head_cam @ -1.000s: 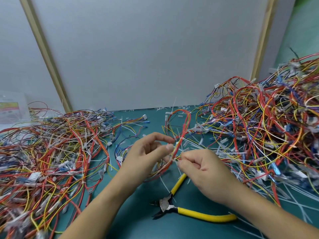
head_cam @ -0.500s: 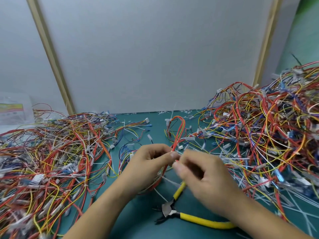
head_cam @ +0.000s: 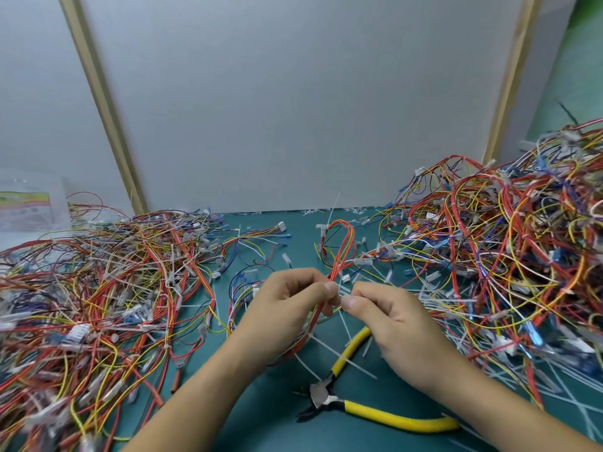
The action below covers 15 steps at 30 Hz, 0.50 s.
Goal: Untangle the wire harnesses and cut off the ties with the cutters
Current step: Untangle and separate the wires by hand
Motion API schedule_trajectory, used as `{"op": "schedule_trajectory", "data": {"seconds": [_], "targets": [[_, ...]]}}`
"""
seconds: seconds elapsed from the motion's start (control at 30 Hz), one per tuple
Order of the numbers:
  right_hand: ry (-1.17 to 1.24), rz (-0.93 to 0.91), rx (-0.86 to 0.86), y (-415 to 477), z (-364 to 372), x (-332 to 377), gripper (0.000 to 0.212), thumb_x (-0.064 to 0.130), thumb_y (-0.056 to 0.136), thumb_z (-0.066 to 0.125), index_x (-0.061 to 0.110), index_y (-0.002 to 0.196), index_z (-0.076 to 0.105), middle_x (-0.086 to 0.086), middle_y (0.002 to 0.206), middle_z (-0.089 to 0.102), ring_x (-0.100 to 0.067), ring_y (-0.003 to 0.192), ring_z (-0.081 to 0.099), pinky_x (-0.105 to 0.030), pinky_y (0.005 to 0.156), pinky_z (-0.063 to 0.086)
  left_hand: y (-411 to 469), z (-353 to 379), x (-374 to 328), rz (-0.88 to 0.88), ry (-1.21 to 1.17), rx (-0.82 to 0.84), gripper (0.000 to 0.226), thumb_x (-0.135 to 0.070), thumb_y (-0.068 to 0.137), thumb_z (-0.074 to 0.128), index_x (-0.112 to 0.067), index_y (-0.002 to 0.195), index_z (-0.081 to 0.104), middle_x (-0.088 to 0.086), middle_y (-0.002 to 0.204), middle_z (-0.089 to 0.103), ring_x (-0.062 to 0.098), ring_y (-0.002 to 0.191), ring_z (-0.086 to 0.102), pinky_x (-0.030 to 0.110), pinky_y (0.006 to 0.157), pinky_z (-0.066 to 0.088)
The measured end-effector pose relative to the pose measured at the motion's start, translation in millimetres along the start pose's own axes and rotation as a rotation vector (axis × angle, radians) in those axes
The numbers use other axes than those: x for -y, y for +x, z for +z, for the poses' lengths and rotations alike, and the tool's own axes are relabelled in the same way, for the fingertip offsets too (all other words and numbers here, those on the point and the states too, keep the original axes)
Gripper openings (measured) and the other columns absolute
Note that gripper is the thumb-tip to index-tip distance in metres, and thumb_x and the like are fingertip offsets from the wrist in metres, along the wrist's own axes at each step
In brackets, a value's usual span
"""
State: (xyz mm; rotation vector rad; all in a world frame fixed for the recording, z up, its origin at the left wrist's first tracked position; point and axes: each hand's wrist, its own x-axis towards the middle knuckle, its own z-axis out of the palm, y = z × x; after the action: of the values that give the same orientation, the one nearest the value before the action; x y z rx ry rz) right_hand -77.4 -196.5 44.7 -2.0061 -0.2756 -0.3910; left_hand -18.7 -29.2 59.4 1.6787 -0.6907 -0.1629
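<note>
My left hand [head_cam: 287, 308] pinches a red, orange and yellow wire harness [head_cam: 342, 246] that loops up from my fingers toward the back of the table. Facing it, my right hand [head_cam: 388, 318] pinches a white tie [head_cam: 341, 296] at the same spot on the harness, fingertips almost touching those of the left. The yellow-handled cutters [head_cam: 365, 409] lie on the green mat below my hands, jaws pointing left, with no hand on them.
A wide heap of tangled harnesses [head_cam: 98, 288] covers the left side, and a taller heap [head_cam: 505, 256] rises at the right. Cut white ties [head_cam: 571, 380] litter the green mat [head_cam: 267, 415]. A grey panel stands behind the table.
My right hand has slid left and its fingertips now meet the left hand's at the tie. The harness loop stands more upright. The cutters have not moved.
</note>
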Motion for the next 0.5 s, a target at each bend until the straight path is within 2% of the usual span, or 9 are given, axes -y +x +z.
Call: {"op": "schedule_trajectory", "data": {"seconds": [0.07, 0.17, 0.27, 0.33, 0.4, 0.47, 0.5], "targets": [[0.038, 0.006, -0.009, -0.4, 1.5, 2.1, 0.044, 0.037, 0.093, 0.051, 0.003, 0.067, 0.042, 0.002, 0.062, 0.027, -0.011, 0.06, 0.029, -0.033, 0.057, 0.025, 0.0, -1.4, 0.3, 0.002, 0.01, 0.015, 0.025, -0.028, 0.089, 0.059, -0.01, 0.077, 0.072, -0.002, 0.068, 0.065, 0.007, 0.069, 0.057, 0.014, 0.069, 0.044], [0.08, 0.027, -0.075, 0.2, -1.5, 3.7, 0.043, 0.03, 0.098, 0.055, 0.017, 0.059, 0.039, 0.008, 0.058, 0.026, -0.009, 0.056, 0.026, -0.032, 0.055, 0.025, -0.4, -3.0, -1.5, 0.027, 0.043, 0.016, 0.023, -0.027, 0.096, 0.058, -0.015, 0.089, 0.076, 0.0, 0.081, 0.073, 0.007, 0.075, 0.062, 0.016, 0.073, 0.046], [0.191, 0.108, -0.22, 4.6, -12.8, 3.4, 0.048, 0.018, 0.101, 0.053, 0.022, 0.058, 0.034, 0.008, 0.055, 0.025, -0.01, 0.05, 0.022, -0.027, 0.049, 0.021, -1.1, -9.0, -7.4, 0.163, 0.025, -0.157, 0.022, -0.027, 0.094, 0.054, -0.016, 0.097, 0.073, -0.001, 0.094, 0.074, 0.013, 0.078, 0.067, 0.02, 0.072, 0.05], [0.285, 0.133, -0.289, 6.0, -18.6, 5.8, 0.045, 0.018, 0.1, 0.052, 0.019, 0.059, 0.033, 0.004, 0.054, 0.024, -0.014, 0.048, 0.021, -0.036, 0.048, 0.018, -2.0, -13.1, -9.9, 0.221, 0.084, -0.202, 0.017, -0.027, 0.092, 0.057, -0.02, 0.096, 0.072, -0.002, 0.093, 0.073, 0.017, 0.079, 0.068, 0.022, 0.072, 0.051], [0.299, 0.094, -0.315, 5.6, -19.7, 7.7, 0.044, 0.018, 0.101, 0.052, 0.011, 0.062, 0.032, -0.002, 0.055, 0.024, -0.021, 0.05, 0.022, -0.047, 0.048, 0.021, -3.7, -11.5, -9.2, 0.217, 0.236, -0.151, 0.017, -0.036, 0.09, 0.061, -0.023, 0.091, 0.072, -0.002, 0.086, 0.072, 0.02, 0.079, 0.066, 0.03, 0.072, 0.051], [0.224, -0.005, -0.263, 2.7, -16.9, 10.1, 0.045, 0.022, 0.101, 0.054, 0.003, 0.065, 0.036, -0.012, 0.059, 0.028, -0.033, 0.057, 0.027, -0.053, 0.053, 0.031, -5.4, -7.1, -6.2, 0.197, 0.275, -0.106, 0.033, -0.049, 0.089, 0.058, -0.02, 0.088, 0.073, -0.002, 0.081, 0.07, 0.02, 0.08, 0.064, 0.032, 0.074, 0.05], [0.176, -0.064, -0.205, 0.6, -14.6, 11.9, 0.043, 0.026, 0.098, 0.056, 0.002, 0.066, 0.04, -0.014, 0.063, 0.033, -0.034, 0.061, 0.034, -0.051, 0.059, 0.036, -4.9, -6.2, -5.1, 0.19, 0.243, -0.114, 0.038, -0.053, 0.088, 0.055, -0.019, 0.088, 0.073, -0.003, 0.08, 0.07, 0.018, 0.08, 0.064, 0.027, 0.071, 0.049]]}}
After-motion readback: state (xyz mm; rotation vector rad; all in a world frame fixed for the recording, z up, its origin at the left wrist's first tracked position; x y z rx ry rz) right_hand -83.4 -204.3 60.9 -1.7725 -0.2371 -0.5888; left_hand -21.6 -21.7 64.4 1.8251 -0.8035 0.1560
